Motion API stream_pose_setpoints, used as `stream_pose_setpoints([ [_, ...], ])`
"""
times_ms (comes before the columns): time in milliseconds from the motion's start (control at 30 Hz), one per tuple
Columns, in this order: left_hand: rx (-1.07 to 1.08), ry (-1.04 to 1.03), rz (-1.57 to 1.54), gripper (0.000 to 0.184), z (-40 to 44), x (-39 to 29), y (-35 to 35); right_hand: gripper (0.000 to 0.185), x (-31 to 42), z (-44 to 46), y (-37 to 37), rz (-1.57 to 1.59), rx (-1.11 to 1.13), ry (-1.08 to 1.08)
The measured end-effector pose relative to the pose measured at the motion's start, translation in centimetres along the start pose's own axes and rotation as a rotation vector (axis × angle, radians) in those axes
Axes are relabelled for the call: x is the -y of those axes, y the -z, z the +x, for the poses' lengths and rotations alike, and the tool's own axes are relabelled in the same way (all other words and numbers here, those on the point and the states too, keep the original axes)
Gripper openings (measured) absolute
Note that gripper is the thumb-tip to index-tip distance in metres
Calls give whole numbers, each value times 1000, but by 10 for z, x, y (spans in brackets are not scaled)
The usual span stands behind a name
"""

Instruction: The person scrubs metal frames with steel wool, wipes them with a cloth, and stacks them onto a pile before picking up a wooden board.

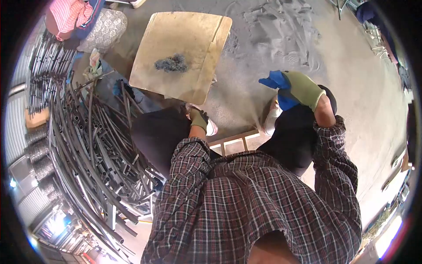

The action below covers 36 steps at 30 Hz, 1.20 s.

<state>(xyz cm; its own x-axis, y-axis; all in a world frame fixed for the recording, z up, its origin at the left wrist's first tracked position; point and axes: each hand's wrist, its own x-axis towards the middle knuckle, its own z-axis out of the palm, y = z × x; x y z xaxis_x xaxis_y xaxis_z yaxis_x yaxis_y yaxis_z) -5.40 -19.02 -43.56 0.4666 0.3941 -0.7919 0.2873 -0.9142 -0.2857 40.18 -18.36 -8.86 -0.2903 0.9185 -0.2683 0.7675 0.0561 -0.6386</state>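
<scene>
My right hand (296,90), in a green glove with blue fingers, is over my right knee. Its fingers are stretched out and apart, with nothing in them. My left hand (198,116), in a green and dark glove, hangs beside my left knee near the lower edge of a worn yellowish board (176,39); its fingers are partly hidden, and I cannot make out what they hold, if anything. On the board lies a small heap of dark grey shavings (171,64).
Many bent metal tubes (94,145) are piled at the left, close to my left leg. Grey powder (285,33) covers the floor beyond the board. A wooden frame (234,141) is beneath me. A person in pink checked cloth (68,17) is at the upper left.
</scene>
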Motion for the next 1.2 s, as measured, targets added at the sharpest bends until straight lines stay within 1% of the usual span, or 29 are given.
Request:
stream_pose_setpoints([
  [33, 47, -150, 504, 54, -4, 6, 5, 34, 1, 4, 0, 43, 35, -34],
  [67, 176, -317, 1035, 59, -4, 11, 15, 34, 2, 6, 0, 85, 73, -71],
  [100, 302, -485, 1565, 65, -9, 18, 36, 34, 1, 6, -1, 77, 31, -17],
  [133, 411, -589, 2126, 71, -11, 20, 51, 34, -1, 5, -2, 69, -10, 33],
  [167, 538, -816, 2630, 77, -13, 22, 65, 34, -1, 1, -3, 61, -50, 80],
  [200, 503, -888, 2731, 75, -25, 21, 84, 33, -1, 0, -3, 57, -23, 54],
  [300, 150, -780, 2772, 71, -58, 7, 135, 32, 3, 4, -3, 50, 55, -47],
  [333, 105, -891, 2945, 60, -54, -18, 134, 32, 4, 2, -6, 53, 89, -88],
  [367, -132, -602, 3090, 49, -21, -57, 77, 31, 5, 4, -6, 52, 117, -118],
  [400, -340, -280, 3192, 44, 13, -80, 32, 31, 4, 10, -1, 42, 133, -131],
  [467, -310, -328, 3156, 46, -48, -65, 133, 33, 18, 8, 6, 43, 18, -24],
  [500, -188, -472, 3044, 50, -53, -64, 146, 34, 28, 2, 5, 47, -38, 30],
  [600, 200, -927, 2637, 54, -95, -10, 185, 39, 23, 18, 17, 282, 111, -14],
  [667, 350, -883, 2584, 62, -65, -7, 125, 41, 18, 44, 40, 316, 232, -49],
  [700, 428, -894, 2529, 59, -51, 2, 99, 35, 3, 64, 48, 232, 148, -33],
  [733, 499, -910, 2471, 57, -40, 11, 73, 32, -3, 89, 57, 232, 113, 32],
  [767, 563, -931, 2409, 54, -31, 18, 50, 29, -22, 120, 62, 428, 122, -85],
  [800, 626, -952, 2344, 52, -23, 27, 34, 27, -40, 159, 63, 505, 111, -138],
  [833, 715, -831, 2324, 52, -16, 39, 29, 26, -56, 197, 65, 583, 95, -192],
  [867, 794, -704, 2298, 52, -8, 51, 25, 28, -66, 237, 64, 544, 57, -180],
  [900, 888, -451, 2300, 54, -5, 58, 26, 30, -79, 283, 58, 509, 28, -168],
  [967, 1044, 30, 2253, 58, -8, 66, 43, 30, -137, 396, 9, 386, -256, 130],
  [1000, 1101, 252, 2211, 60, -16, 63, 56, 29, -158, 429, -18, 375, -292, 139],
  [1033, 1196, 30, 2298, 59, -15, 54, 58, 29, -175, 460, -44, 365, -329, 148],
  [1067, 1261, -216, 2381, 58, -14, 44, 59, 27, -180, 482, -64, 393, -270, 33],
  [1100, 1291, -958, 2459, 55, -13, 37, 71, 25, -171, 487, -66, 574, -155, -81],
  [1133, 1263, -1182, 2509, 55, -20, 40, 72, 24, -162, 492, -69, 741, -58, -215],
  [1167, 1205, -1420, 2550, 56, -30, 49, 81, 27, -146, 482, -64, 1060, 126, -364],
  [1200, 1119, -1656, 2574, 57, -43, 62, 95, 30, -129, 472, -65, 1172, 171, -389],
])
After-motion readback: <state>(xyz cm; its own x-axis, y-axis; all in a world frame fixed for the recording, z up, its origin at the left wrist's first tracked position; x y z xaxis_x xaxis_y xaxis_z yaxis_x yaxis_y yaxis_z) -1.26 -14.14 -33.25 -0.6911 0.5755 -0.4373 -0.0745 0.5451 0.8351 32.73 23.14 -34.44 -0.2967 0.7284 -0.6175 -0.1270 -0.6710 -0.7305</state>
